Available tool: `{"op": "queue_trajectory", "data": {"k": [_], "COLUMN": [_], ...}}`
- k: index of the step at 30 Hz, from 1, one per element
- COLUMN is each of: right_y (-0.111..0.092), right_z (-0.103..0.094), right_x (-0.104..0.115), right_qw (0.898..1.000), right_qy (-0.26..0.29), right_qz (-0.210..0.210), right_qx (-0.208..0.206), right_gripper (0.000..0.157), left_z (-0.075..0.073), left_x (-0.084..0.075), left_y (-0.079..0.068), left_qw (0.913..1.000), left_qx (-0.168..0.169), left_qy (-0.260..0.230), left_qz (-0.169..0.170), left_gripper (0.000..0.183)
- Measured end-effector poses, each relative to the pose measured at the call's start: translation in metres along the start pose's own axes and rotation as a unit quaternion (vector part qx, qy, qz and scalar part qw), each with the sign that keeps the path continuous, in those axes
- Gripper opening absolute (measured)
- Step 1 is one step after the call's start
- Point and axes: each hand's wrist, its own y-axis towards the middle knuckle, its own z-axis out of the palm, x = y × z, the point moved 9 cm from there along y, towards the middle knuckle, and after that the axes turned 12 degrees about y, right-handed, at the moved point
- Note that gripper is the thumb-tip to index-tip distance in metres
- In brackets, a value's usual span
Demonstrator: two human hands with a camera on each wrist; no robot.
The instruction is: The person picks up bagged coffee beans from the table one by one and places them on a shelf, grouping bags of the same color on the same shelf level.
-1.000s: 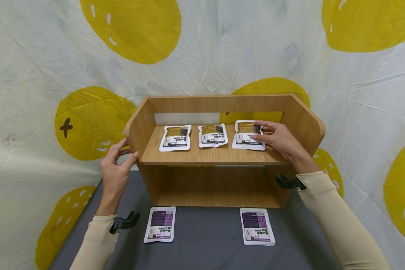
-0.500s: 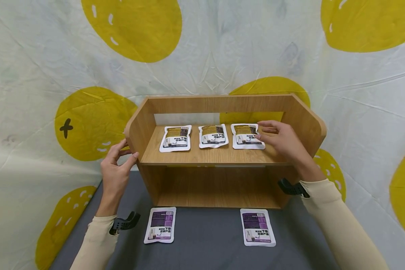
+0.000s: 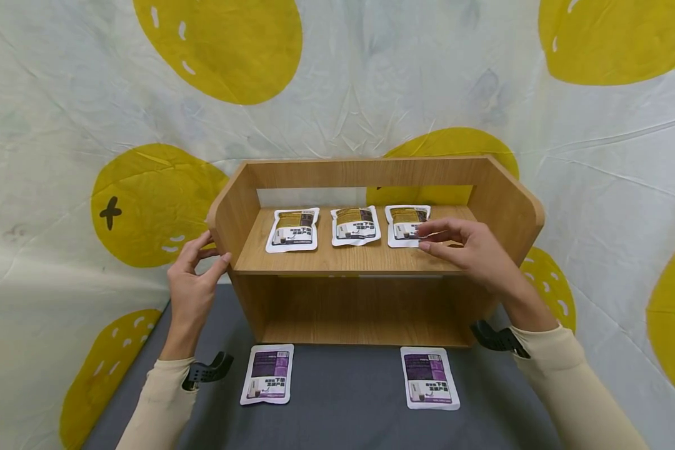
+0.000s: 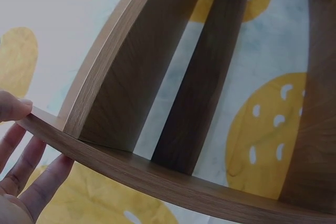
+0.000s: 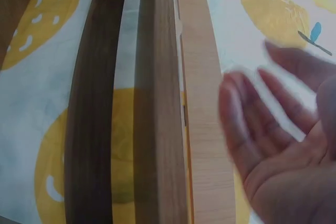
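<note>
Pale cloth with yellow printed shapes backs the station; a dark grey table bears the wooden rack. On the rack's upper board three white-edged pouches lie in a row, printed side up and apart from one another: left pouch, middle pouch and right pouch. The middle one sits slightly turned. On the table before the rack, well apart, lie the near-left purple pouch and the near-right purple pouch.

Left hand: I hold the rack's left side panel, thumb at the front edge, fingers against the outer face. Right hand: my fingers are loosely bent, thumb clearly parted from them, with nothing gripped. They overlap the right edge of the right pouch in the head view. The right-wrist view is blurred and leaves that pouch out, so whether my fingertips touch it I cannot certify.

In my judgement, the step in hand is placing or squaring the right pouch on the upper board. The next move calls for a light nudge at its edge if alignment is wanted; otherwise a clean withdrawal of the right hand without dragging the pouch, the left steadying the rack.
</note>
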Motion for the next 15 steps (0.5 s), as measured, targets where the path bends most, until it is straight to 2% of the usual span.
{"op": "queue_trajectory", "data": {"k": [4, 8, 12, 15], "right_y": [-0.010, -0.021, -0.031, -0.040], "right_z": [0.012, 0.024, 0.040, 0.053], "right_x": [0.008, 0.011, 0.010, 0.008], "right_qw": [0.997, 0.989, 0.977, 0.963], "right_qy": [0.013, 0.024, 0.047, 0.071], "right_qz": [-0.061, -0.101, -0.123, -0.122], "right_qx": [0.054, 0.104, 0.168, 0.228], "right_gripper": [0.028, 0.031, 0.033, 0.032], "left_z": [0.001, 0.001, 0.000, 0.000], "left_x": [-0.001, 0.000, 0.000, -0.002], "left_y": [0.000, -0.001, 0.000, 0.000], "left_qw": [1.0000, 1.0000, 1.0000, 1.0000], "left_qx": [0.001, 0.003, 0.003, 0.003], "left_qy": [-0.001, -0.003, -0.004, -0.001], "left_qz": [-0.001, -0.004, -0.002, 0.004], "left_gripper": [0.053, 0.054, 0.054, 0.054]}}
